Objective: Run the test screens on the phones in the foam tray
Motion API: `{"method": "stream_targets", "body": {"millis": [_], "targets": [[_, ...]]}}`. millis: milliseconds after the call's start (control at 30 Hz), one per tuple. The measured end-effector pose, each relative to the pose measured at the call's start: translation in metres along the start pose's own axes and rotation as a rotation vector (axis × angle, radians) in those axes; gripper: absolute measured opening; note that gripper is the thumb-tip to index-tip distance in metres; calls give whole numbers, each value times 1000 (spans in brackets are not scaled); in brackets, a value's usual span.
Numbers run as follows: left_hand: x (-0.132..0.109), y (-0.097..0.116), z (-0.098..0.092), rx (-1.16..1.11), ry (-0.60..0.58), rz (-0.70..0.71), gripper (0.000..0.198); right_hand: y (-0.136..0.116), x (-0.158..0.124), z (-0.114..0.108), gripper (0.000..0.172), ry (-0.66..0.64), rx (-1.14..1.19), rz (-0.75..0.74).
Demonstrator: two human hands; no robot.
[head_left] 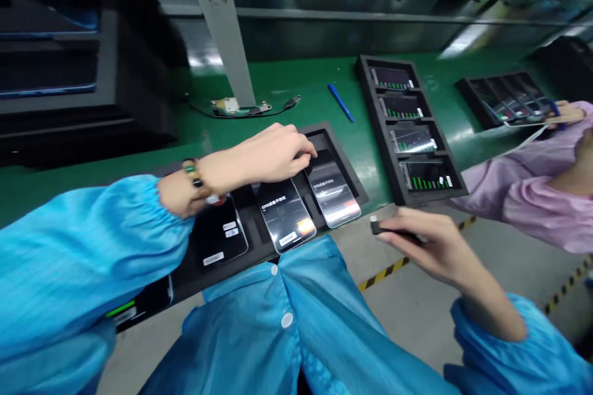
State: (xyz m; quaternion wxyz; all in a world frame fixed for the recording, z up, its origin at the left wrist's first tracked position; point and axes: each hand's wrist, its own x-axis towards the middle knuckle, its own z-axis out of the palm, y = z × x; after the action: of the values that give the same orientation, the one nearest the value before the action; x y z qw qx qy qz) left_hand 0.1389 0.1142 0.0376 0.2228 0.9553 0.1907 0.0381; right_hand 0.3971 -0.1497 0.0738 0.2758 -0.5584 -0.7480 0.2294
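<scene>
My left hand (278,154) reaches over a dark foam tray (340,157) of smartphones, its fingers bent. Thumb and index finger close at the upper left edge of the rightmost phone (331,188), whose dark screen shows white text. Left of it lies a second phone (285,210) with similar text, its top hidden under the hand. A third phone (222,234) with small labels sits beneath my wrist, and part of another phone (143,302) shows below my sleeve. Off the tray's right side, my right hand (426,241) pinches a small black plug (376,225) with a whitish tip.
Right of my tray stands another black tray (386,136) of phones with green bars on their screens. Beyond it, a co-worker's hand (567,114) is at a third tray (491,99). A blue pen (340,102), a cable (278,108) and a metal post (222,18) stand behind; dark stacked trays (134,74) rise left.
</scene>
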Motion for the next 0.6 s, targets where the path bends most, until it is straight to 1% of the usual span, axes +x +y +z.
{"method": "stream_targets", "body": {"millis": [33, 100, 200, 300, 500, 600], "targets": [[14, -2, 6, 10, -9, -2, 39, 10, -6, 14, 10, -19, 34, 1], [34, -5, 16, 21, -21, -20, 37, 29, -15, 38, 13, -46, 76, -4], [49, -12, 25, 4, -31, -61, 38, 49, -23, 59, 17, -65, 82, 4], [52, -18, 26, -21, -45, -96, 39, 59, -24, 65, 20, -61, 78, -6], [51, -17, 26, -59, -37, -126, 39, 68, -16, 64, 23, -81, 85, -62], [51, -18, 28, -54, -26, -110, 38, 70, -12, 65, 22, -70, 96, -78]]}}
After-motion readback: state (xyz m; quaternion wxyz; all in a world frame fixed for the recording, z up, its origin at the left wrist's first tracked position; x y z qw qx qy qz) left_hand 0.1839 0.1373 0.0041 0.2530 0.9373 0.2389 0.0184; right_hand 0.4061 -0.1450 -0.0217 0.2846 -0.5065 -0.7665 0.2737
